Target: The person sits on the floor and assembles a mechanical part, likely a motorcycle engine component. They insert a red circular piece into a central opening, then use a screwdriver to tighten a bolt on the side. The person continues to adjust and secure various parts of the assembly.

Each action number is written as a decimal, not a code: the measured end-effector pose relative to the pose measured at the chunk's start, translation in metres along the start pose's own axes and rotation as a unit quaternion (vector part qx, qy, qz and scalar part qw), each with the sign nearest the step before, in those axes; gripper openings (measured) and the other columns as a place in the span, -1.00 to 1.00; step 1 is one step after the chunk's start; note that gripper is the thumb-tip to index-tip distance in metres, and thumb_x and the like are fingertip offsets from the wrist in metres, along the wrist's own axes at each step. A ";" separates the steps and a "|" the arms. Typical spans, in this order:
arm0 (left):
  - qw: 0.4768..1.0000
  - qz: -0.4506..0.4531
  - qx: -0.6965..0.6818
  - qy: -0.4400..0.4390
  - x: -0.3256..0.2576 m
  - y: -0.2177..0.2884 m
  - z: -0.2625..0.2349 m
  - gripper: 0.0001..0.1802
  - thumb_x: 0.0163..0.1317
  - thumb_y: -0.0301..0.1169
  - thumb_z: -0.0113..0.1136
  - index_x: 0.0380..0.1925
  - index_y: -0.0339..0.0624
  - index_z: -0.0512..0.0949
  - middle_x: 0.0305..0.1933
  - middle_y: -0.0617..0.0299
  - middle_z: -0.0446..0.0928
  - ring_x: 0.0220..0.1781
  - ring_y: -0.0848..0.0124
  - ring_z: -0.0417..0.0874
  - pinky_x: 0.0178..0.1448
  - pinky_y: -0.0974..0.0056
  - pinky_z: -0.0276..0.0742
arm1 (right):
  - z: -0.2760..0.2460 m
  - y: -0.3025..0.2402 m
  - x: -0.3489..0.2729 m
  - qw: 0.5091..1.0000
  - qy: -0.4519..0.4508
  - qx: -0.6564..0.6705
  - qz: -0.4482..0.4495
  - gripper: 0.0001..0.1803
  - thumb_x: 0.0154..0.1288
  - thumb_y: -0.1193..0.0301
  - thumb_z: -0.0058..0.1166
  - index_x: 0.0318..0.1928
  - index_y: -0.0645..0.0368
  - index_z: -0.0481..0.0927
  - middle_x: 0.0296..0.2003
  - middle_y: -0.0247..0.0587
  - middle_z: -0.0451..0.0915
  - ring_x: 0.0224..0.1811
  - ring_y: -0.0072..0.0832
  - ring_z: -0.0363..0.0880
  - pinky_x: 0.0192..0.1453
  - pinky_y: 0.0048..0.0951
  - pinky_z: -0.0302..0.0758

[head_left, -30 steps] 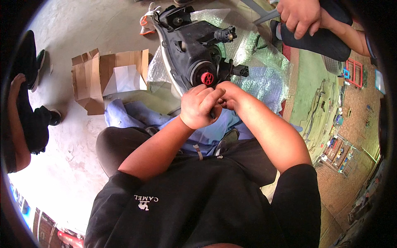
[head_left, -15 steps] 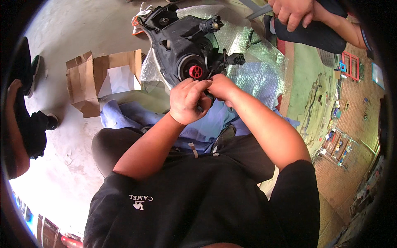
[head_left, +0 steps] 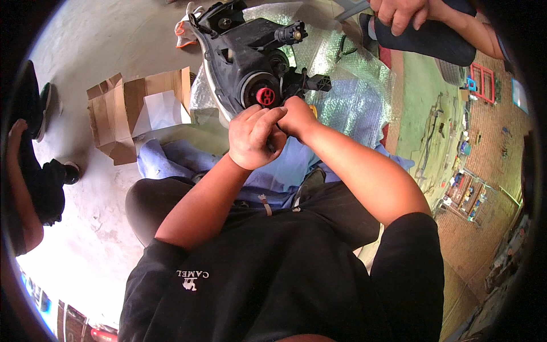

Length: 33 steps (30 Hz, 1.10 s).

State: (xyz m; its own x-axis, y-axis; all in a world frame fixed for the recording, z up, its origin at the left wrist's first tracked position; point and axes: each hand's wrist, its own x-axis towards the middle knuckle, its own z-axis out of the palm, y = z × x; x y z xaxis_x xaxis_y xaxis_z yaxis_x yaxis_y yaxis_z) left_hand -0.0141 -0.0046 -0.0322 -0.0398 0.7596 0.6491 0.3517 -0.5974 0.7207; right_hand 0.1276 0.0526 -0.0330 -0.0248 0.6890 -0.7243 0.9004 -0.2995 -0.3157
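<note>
A black car headlight housing [head_left: 236,54] lies before me with its back side up. A red round part [head_left: 265,96] sits in the ring-shaped opening near its close end. My left hand [head_left: 255,137] is closed with curled fingers just on my side of that opening; whatever it pinches is hidden. Beside it, fingertips against the housing's near edge, my right hand [head_left: 297,117] is closed too, and what it holds does not show. A small yellow item [head_left: 313,110] peeks out by the right hand. Under the housing spreads clear bubble wrap [head_left: 359,94].
An opened cardboard box [head_left: 108,122] with white paper stands to the left. Blue cloth [head_left: 165,162] lies beneath my hands. An orange-trimmed white glove [head_left: 185,33] rests behind the housing. Another person's hand [head_left: 399,12] shows at top right, and a person's dark shoe [head_left: 43,111] at left.
The housing and both hands appear slightly farther left in the picture. A yellow item has come into sight beside my right hand. Both hands stay closed near the housing's edge.
</note>
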 end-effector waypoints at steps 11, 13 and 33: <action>1.000 0.003 -0.002 -0.015 -0.001 0.000 0.002 -0.44 -0.24 -0.68 0.12 -0.06 -0.29 0.47 -0.45 0.12 0.54 -0.59 0.20 0.48 -0.50 0.18 0.43 | 0.011 0.016 0.008 0.991 -0.048 0.122 0.036 -0.74 0.00 0.48 0.23 -0.34 0.49 0.62 -0.31 0.29 0.66 -0.18 -0.02 0.72 -0.22 -0.06 0.56; 1.000 0.001 0.000 -0.019 0.000 0.001 0.001 -0.44 -0.23 -0.68 0.12 -0.05 -0.29 0.47 -0.45 0.12 0.53 -0.59 0.20 0.48 -0.50 0.18 0.44 | 0.013 0.016 0.007 0.985 -0.042 0.168 0.022 -0.77 0.02 0.49 0.21 -0.36 0.48 0.62 -0.37 0.20 0.65 -0.28 -0.09 0.70 -0.30 -0.06 0.53; 0.995 -0.097 0.006 0.026 -0.004 -0.003 -0.006 -0.38 -0.25 -0.69 0.07 0.00 -0.29 0.48 -0.57 0.20 0.35 -0.60 0.25 0.41 -0.51 0.23 0.36 | 0.005 0.007 0.015 0.997 0.028 -0.033 -0.069 -0.66 0.04 0.27 0.22 -0.27 0.31 0.72 -0.24 0.26 0.67 -0.09 0.10 0.67 0.02 -0.10 0.59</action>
State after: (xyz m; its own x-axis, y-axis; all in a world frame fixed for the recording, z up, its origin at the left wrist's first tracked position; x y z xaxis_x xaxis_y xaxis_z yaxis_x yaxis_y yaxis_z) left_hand -0.0203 -0.0068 -0.0356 -0.1567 0.8452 0.5109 0.3434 -0.4384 0.8306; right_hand 0.1318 0.0578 -0.0495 -0.1278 0.7569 -0.6409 0.9169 -0.1561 -0.3673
